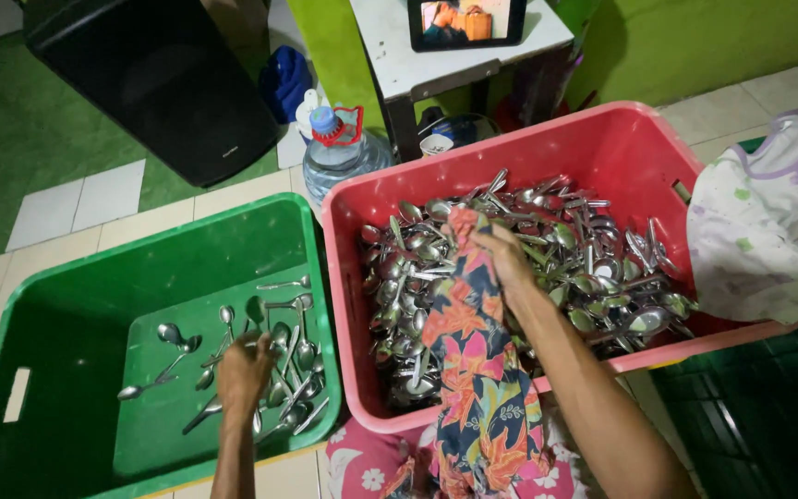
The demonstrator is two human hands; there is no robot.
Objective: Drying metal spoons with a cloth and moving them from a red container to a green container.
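Observation:
My left hand [244, 374] reaches down into the green plastic tub [66, 305], fingers curled among several loose metal spoons [290, 365] on its bottom; whether it grips one is unclear. My right hand [507, 259] is in the red plastic tub [602, 139], which holds a heap of metal spoons [593, 259]. That hand clutches a flowery multicoloured cloth [473, 370] that drapes from the spoon pile over the tub's near rim toward my lap.
A large water bottle with a blue cap [339, 152] stands behind the tubs. A black speaker box [154, 79] sits at the back left. A small white table [459, 46] carries a tablet screen [466, 20]. A pale patterned cloth [768, 217] hangs over the red tub's right side.

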